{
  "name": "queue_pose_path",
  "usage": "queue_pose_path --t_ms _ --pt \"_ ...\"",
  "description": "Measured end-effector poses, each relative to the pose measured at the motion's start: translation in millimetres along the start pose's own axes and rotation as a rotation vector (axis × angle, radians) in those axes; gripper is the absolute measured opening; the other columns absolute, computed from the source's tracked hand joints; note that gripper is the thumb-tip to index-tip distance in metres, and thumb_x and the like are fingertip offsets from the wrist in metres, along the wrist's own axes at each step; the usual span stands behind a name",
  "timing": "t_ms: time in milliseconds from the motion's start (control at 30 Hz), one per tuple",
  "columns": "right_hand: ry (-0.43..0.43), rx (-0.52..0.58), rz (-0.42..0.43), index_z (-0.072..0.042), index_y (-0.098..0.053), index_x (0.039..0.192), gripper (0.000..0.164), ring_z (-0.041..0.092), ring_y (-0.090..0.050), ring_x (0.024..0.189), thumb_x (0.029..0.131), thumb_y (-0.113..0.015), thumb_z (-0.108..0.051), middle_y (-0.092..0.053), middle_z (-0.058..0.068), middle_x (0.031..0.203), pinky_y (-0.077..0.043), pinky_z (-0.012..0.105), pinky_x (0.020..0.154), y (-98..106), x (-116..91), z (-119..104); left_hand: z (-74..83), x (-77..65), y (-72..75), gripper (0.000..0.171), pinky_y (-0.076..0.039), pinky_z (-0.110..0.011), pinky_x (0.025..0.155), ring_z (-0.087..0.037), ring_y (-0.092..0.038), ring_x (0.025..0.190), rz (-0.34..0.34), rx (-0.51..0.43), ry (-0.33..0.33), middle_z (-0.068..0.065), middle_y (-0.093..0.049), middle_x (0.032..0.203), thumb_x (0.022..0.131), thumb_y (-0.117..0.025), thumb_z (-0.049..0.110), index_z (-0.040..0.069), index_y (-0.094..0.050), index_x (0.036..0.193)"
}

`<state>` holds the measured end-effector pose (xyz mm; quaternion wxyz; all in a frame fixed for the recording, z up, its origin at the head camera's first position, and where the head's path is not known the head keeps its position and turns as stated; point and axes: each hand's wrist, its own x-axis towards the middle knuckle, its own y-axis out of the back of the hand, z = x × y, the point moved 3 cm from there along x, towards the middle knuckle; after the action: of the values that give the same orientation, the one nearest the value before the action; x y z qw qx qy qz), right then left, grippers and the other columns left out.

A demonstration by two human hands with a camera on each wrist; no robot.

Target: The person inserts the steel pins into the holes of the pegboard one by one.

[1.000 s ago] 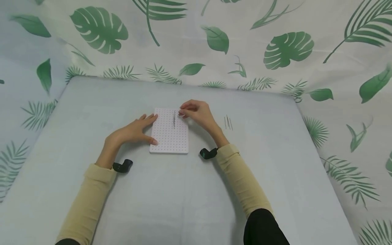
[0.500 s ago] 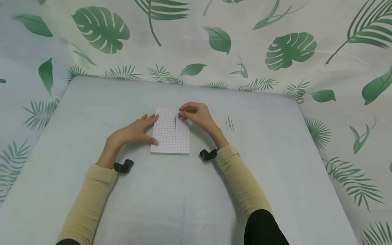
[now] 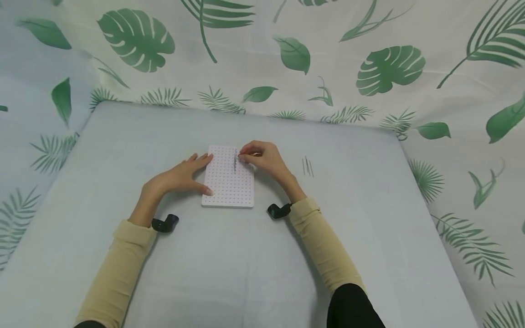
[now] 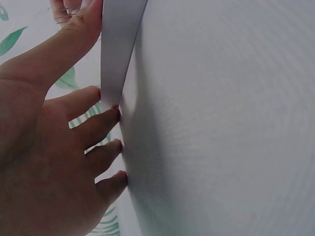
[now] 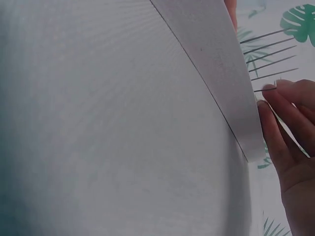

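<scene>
A white pegboard (image 3: 225, 191) with rows of small holes lies flat on the table. My left hand (image 3: 178, 177) is spread at its left side, the thumb on the top face near the front and the fingertips along the left edge. Several thin metal pins (image 5: 270, 50) stand upright in a row in the board. My right hand (image 3: 264, 159) is over the board's far right part, thumb and forefinger pinching the top of one metal pin (image 5: 261, 90) at the end of that row. This pin's lower end is right at the board's surface.
Several loose metal pins (image 3: 307, 166) lie on the white-covered table (image 3: 357, 200) to the right of the board. A leaf-patterned cloth (image 3: 254, 54) hangs behind the table. Black wrist cameras (image 3: 165, 223) sit on both wrists.
My right hand has come down slightly toward the front of the board, still pinching the pin. The left hand stays in place on the board. The head view has shifted a little.
</scene>
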<state>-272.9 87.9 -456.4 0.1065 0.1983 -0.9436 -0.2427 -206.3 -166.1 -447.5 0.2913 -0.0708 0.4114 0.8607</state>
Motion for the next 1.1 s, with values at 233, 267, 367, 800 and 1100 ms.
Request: queue_pose_path --t_ms 233,267,367,800,1100 --pt "0.007 0.030 -0.009 -0.006 -0.073 0.116 0.024 0.019 -0.074 0.105 0.092 -0.076 -0.009 -0.078 0.010 0.111 -0.059 0.029 0.096 4.6 -3.7 -0.5 -0.7 -0.1 0.7 0.109 -0.003 -0.068 0.125 -0.045 0.003 0.158 0.007 0.000 0.001 -0.017 -0.008 0.173 0.085 -0.083 0.042 0.011 -0.016 0.166" --pt "0.011 0.033 -0.004 -0.006 -0.073 0.117 0.024 0.019 -0.074 0.105 0.093 -0.075 -0.009 -0.078 0.009 0.111 -0.059 0.029 0.095 6.4 -5.0 -0.6 -1.1 0.0 0.6 0.109 -0.003 -0.068 0.125 -0.045 0.003 0.159 0.006 0.000 0.004 -0.017 -0.008 0.173 0.085 -0.083 0.041 0.011 -0.016 0.166" --pt "0.026 0.032 0.029 -0.005 -0.072 0.119 0.025 0.021 -0.075 0.101 0.094 -0.073 -0.008 -0.078 0.010 0.111 -0.060 0.031 0.090 15.5 -10.7 -0.5 -1.9 -0.1 0.3 0.109 -0.002 -0.067 0.125 -0.045 0.004 0.158 0.006 -0.004 0.006 -0.018 -0.008 0.173 0.085 -0.083 0.040 0.010 -0.016 0.166" --pt "-0.138 -0.192 0.067 -0.008 -0.074 0.118 0.028 0.025 -0.066 0.098 0.095 -0.075 -0.023 -0.075 0.007 0.116 -0.054 0.037 0.083 72.0 -45.4 12.8 -3.1 2.2 -4.2 0.109 -0.002 -0.068 0.125 -0.042 0.005 0.159 -0.012 -0.016 0.010 -0.014 -0.006 0.173 0.085 -0.083 0.039 0.013 -0.016 0.166" --pt "-0.162 -0.193 -0.008 -0.009 -0.072 0.123 0.029 0.030 -0.067 0.086 0.097 -0.072 -0.021 -0.069 0.010 0.108 -0.050 0.032 0.068 97.6 -53.1 18.7 -2.2 1.2 -1.1 0.108 -0.003 -0.068 0.125 -0.043 0.004 0.159 0.001 -0.004 -0.001 -0.015 -0.008 0.173 0.085 -0.084 0.039 0.013 -0.016 0.166"
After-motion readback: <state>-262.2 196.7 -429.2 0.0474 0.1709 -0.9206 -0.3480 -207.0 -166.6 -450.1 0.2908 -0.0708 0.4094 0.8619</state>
